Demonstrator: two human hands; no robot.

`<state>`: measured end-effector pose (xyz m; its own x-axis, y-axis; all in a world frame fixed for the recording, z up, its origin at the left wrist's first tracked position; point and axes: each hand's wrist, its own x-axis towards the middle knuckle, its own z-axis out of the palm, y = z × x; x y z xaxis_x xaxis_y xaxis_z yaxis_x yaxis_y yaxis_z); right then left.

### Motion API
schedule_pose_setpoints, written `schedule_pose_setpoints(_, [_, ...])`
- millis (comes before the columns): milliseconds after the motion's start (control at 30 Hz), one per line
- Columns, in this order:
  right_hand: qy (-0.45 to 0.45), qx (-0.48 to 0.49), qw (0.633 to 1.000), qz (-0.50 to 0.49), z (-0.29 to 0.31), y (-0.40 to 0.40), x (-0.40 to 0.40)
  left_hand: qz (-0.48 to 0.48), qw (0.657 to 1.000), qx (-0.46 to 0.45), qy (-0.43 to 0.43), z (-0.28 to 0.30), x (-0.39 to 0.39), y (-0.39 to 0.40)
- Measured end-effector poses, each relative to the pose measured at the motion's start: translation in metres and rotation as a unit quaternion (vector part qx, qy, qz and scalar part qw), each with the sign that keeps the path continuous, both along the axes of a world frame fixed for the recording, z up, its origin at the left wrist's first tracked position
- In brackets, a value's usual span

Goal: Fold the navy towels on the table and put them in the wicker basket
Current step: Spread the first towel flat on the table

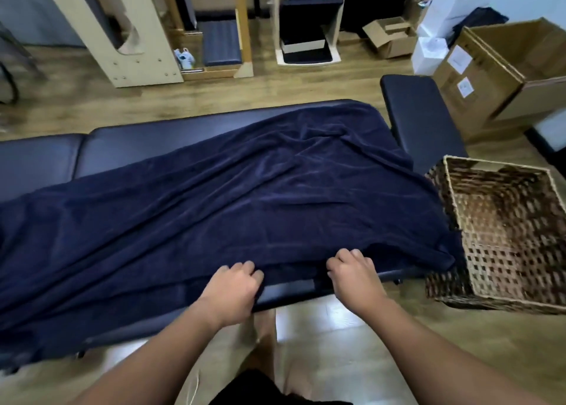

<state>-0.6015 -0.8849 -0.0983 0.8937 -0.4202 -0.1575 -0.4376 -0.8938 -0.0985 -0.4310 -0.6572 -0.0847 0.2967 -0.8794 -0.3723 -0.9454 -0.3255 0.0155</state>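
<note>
A large navy terry towel [245,184] lies spread and rumpled across the long, dark padded table [147,135] in front of me, covering most of its top from the left edge of my view to the right end, with loose creases running diagonally through the cloth. Both my hands are at the towel's near hem, side by side but apart. My left hand [232,288] has its fingers curled round the hem, gripping the cloth where it hangs over the table's near edge. My right hand [352,271] grips the same hem a little further right, fingers curled over the fabric and tucked under its fold. Between my hands a strip of the table's dark edge shows under the lifted hem.

The square brown wicker basket [502,233] stands on the wooden floor [306,77] just beside the table's right end, its near left corner touching the towel's hanging corner. Beyond it a big open cardboard box [490,77] sits on the floor, with white boxes [444,22] stacked behind.
</note>
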Motion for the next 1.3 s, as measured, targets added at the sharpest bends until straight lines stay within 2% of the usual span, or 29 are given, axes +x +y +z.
schedule_pose_setpoints(67, [-0.003,0.01,1.0,0.008,-0.001,0.009,-0.01,0.046,0.998,-0.007,-0.039,-0.006,-0.011,0.011])
schedule_pose_setpoints(167, [0.001,0.038,0.999,0.023,0.0,0.019,-0.025,0.117,0.992,-0.001,-0.043,0.0,-0.025,0.022])
schedule_pose_setpoints(367, [0.022,0.099,0.995,0.004,0.005,0.023,-0.041,0.19,0.979,0.024,-0.074,-0.001,-0.023,0.033])
schedule_pose_setpoints(533, [0.061,0.098,0.993,0.021,0.007,0.027,-0.048,0.177,0.976,0.091,-0.083,0.01,-0.02,0.033])
schedule_pose_setpoints(633, [0.075,0.111,0.991,0.026,0.011,0.026,-0.048,0.178,0.975,0.133,-0.026,0.017,-0.021,0.034])
schedule_pose_setpoints(733, [0.156,0.19,0.968,0.046,0.018,0.027,-0.041,0.208,0.95,0.195,0.125,0.025,-0.022,0.043])
schedule_pose_setpoints(800, [0.166,0.203,0.963,0.059,0.021,0.031,-0.032,0.23,0.932,0.206,0.188,0.025,-0.019,0.054])
schedule_pose_setpoints(933, [0.082,0.159,0.982,0.067,0.025,0.037,-0.005,0.274,0.945,0.084,0.158,0.026,-0.003,0.063])
schedule_pose_setpoints(1067, [0.066,0.116,0.989,0.07,0.031,0.039,0.034,0.309,0.944,-0.027,0.112,0.03,0.029,0.06])
schedule_pose_setpoints(1300, [0.079,0.2,0.976,0.022,0.032,0.05,0.126,0.355,0.929,-0.067,0.083,0.024,0.12,0.063])
